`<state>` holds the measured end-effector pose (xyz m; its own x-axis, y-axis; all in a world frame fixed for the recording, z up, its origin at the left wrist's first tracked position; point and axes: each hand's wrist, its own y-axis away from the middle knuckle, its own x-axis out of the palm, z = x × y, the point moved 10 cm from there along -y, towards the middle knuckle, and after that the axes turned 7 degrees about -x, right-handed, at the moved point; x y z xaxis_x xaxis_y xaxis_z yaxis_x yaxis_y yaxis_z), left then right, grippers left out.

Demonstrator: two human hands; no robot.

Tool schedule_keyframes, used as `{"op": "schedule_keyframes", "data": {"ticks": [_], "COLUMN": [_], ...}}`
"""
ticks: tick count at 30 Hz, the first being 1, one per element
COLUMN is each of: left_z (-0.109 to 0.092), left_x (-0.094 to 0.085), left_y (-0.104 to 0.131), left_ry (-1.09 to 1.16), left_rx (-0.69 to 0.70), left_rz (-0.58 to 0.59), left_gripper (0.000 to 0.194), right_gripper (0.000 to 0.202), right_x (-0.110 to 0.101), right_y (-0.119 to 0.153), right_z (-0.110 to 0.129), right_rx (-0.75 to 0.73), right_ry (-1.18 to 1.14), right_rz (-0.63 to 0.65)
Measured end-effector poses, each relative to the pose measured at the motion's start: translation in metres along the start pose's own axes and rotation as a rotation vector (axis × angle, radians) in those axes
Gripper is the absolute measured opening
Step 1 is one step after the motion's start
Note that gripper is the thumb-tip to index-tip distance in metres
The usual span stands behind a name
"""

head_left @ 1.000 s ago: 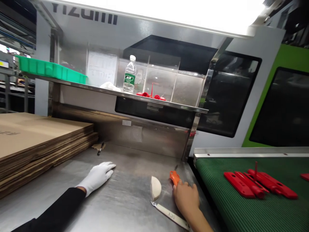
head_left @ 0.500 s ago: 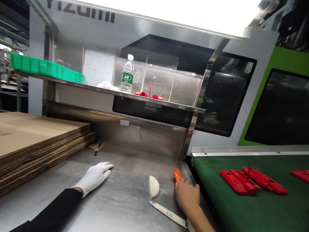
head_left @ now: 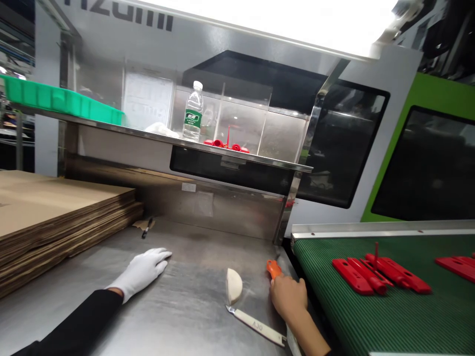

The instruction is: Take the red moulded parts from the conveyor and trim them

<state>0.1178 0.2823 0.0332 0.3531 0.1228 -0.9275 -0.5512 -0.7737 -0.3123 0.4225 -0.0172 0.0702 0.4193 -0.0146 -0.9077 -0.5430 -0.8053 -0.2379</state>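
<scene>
My left hand [head_left: 143,272], in a white glove, lies palm down on the metal table [head_left: 178,316], fingers stretched out and holding nothing. My bare right hand [head_left: 289,299] is at the table's right edge, its fingers closed round an orange-handled tool [head_left: 273,269]. Most of that tool is hidden by the hand, so its exact kind cannot be told. To the left of this hand lie a pale half-round piece [head_left: 234,287] and a knife [head_left: 256,324] with a white handle marked A30 and a small hooked blade.
Stacked cardboard [head_left: 67,212] stands at left, near a black pen [head_left: 147,227]. A green conveyor belt [head_left: 401,321] at right carries red plastic parts [head_left: 380,274]. Above the table, a shelf [head_left: 260,159] holds a green tray [head_left: 63,101], a water bottle [head_left: 193,113] and small red parts [head_left: 226,145].
The view has shifted slightly, so most things appear a little farther left. The red parts on the belt have moved slightly leftward. My left hand still rests flat; my right still grips the orange-handled tool.
</scene>
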Motion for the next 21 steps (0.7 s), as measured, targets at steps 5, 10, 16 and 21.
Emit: {"op": "schedule_keyframes", "data": {"ticks": [5,10,16,21], "left_z": [0.000,0.000,-0.001,0.000], "left_x": [0.001,0.001,0.000,0.001], "left_y": [-0.001,0.000,-0.001,-0.003], "left_ry": [-0.005,-0.009,-0.018,-0.032], "left_rx": [0.000,0.001,0.005,0.008], "left_rz": [0.005,0.011,0.002,-0.005], "left_gripper": [0.053,0.053,0.054,0.054], "right_gripper": [0.025,0.027,0.025,0.023], "right_x": [-0.002,-0.006,-0.008,-0.010], "right_y": [0.001,0.000,0.006,0.012], "right_z": [0.002,0.002,0.001,0.003], "right_rx": [-0.011,-0.007,-0.014,-0.014], "right_ry": [-0.017,-0.042,-0.095,-0.145], "right_rz": [0.007,0.010,0.055,0.072]}}
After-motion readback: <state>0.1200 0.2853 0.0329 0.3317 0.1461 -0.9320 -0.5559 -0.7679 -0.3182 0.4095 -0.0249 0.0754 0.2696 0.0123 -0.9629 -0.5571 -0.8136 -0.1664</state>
